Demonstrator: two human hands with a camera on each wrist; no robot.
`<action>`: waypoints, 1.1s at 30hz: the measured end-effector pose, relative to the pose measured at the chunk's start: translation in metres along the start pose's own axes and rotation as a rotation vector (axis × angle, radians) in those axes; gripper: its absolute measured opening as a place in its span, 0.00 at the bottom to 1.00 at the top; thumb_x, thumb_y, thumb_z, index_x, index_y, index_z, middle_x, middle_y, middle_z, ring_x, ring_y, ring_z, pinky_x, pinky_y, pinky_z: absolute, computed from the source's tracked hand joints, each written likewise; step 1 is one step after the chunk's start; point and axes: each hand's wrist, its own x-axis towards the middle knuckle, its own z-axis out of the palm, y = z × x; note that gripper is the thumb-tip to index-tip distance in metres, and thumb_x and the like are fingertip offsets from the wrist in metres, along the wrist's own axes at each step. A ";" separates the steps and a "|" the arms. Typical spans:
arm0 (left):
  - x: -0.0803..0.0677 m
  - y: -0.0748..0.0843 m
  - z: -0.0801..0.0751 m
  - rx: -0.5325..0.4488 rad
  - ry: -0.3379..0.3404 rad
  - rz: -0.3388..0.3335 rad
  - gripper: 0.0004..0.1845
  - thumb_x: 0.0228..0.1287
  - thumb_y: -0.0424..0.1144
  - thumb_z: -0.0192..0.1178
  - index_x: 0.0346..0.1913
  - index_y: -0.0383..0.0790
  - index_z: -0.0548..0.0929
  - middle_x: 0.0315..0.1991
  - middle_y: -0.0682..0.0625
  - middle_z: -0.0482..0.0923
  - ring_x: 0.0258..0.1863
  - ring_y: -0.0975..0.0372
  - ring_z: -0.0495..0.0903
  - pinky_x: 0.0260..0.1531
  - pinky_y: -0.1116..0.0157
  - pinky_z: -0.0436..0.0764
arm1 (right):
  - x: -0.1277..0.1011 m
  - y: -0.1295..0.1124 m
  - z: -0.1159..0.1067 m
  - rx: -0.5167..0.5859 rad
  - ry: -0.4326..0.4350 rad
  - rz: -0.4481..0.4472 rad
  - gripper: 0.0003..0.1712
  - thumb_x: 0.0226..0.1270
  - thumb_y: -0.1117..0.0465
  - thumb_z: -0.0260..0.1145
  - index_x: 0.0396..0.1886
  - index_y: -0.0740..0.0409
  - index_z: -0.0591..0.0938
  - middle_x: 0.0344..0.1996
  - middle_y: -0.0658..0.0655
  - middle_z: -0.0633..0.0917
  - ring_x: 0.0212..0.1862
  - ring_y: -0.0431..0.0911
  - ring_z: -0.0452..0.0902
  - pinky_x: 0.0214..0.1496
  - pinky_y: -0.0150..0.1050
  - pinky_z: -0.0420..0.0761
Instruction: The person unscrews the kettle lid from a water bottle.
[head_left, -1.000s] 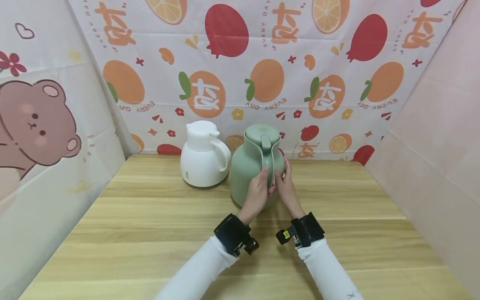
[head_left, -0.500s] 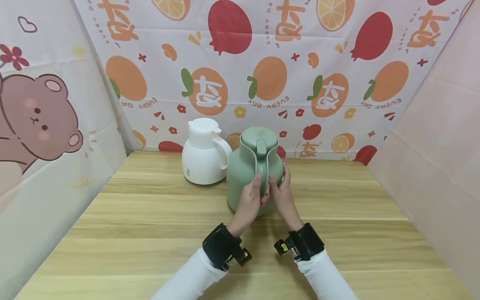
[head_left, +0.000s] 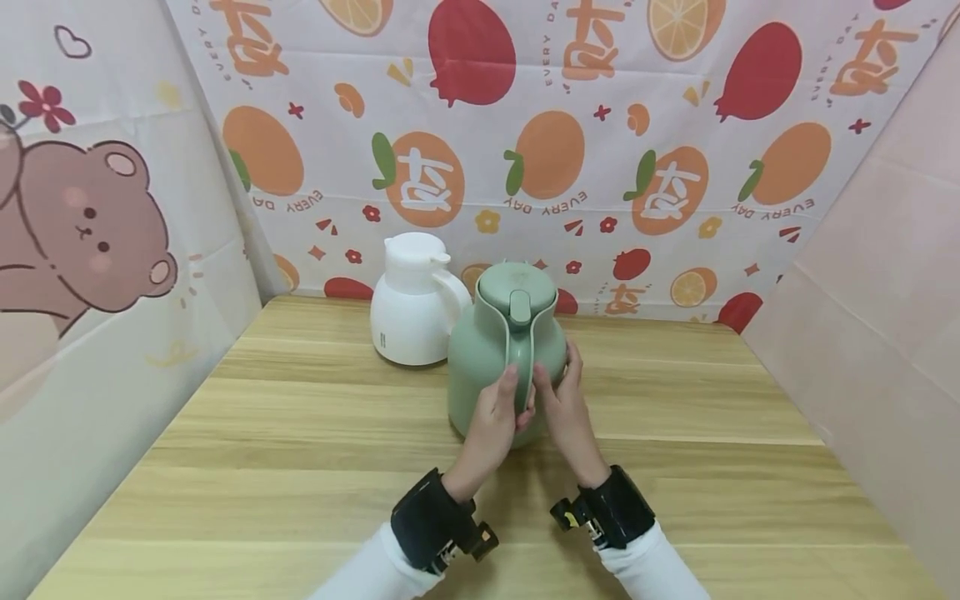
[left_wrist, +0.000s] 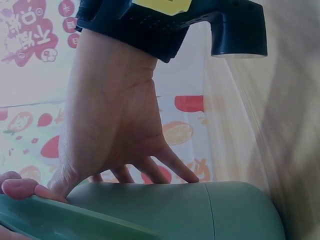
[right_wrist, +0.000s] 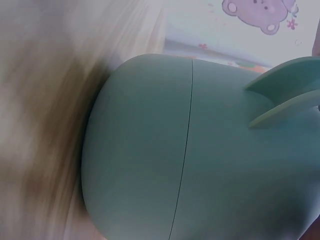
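Observation:
A sage-green thermos jug (head_left: 474, 371) stands upright near the middle of the table, its lid (head_left: 517, 285) on and its handle (head_left: 520, 354) facing me. My left hand (head_left: 487, 429) grips the lower part of that handle, thumb on the near side. On the jug's right side rests my right hand (head_left: 567, 417); in the left wrist view its straight, spread fingers (left_wrist: 172, 162) touch the green body. The right wrist view is filled by the jug's body (right_wrist: 145, 150), its base beside the table. Whether the base touches the wood I cannot tell.
A white thermos jug (head_left: 411, 325) with its own handle stands just behind and left of the green one. The wooden table (head_left: 300, 433) meets a fruit-print cloth (head_left: 570, 242) at the back. Cloth walls rise at both sides.
The green jug has come toward me and slightly left, both hands moving with it. The white jug keeps its place on the table; the head view has shifted a little.

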 end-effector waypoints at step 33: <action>-0.043 -0.012 -0.003 -0.025 0.035 0.030 0.28 0.76 0.43 0.28 0.19 0.34 0.66 0.12 0.53 0.60 0.12 0.65 0.60 0.15 0.72 0.62 | -0.041 -0.016 0.005 -0.044 -0.031 -0.067 0.41 0.70 0.48 0.52 0.72 0.52 0.41 0.68 0.61 0.53 0.65 0.53 0.53 0.63 0.54 0.55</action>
